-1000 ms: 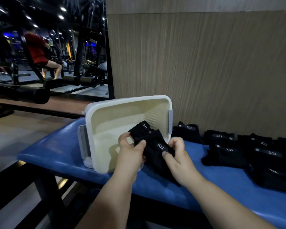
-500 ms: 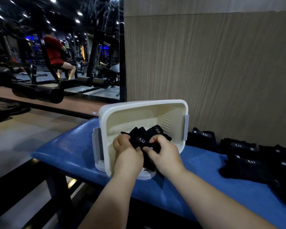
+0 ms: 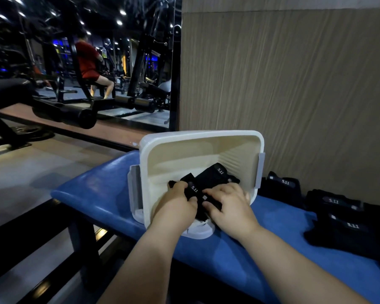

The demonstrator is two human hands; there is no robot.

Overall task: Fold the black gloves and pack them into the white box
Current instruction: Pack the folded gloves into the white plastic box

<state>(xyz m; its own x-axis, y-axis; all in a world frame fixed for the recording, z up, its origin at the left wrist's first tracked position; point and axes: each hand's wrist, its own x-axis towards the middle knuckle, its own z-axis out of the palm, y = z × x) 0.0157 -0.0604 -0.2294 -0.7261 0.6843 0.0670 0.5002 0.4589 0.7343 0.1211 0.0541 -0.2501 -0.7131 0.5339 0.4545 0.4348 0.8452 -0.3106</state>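
- The white box (image 3: 201, 137) sits at the left end of a blue padded bench (image 3: 276, 240), tipped so that its opening faces the person.
- The folded black gloves (image 3: 212, 178) lie inside the box, against its near wall, with white "5.11" labels showing.
- Both forearms reach from the near edge toward the box, wrists side by side above its near rim.
- The left hand (image 3: 177, 205) holds the left part of the bundle: fingers curled over the far side, thumb pressed on the near side.
- The right hand (image 3: 229, 205) is palm down, fingers bent over the right part of the bundle and thumb tucked against it, gripping it.
- More black gloves (image 3: 338, 218) lie in a row on the bench to the right, well apart from the hands.
- A wood-grain wall panel (image 3: 294, 80) stands behind the bench; a mirror (image 3: 86, 62) is far left.
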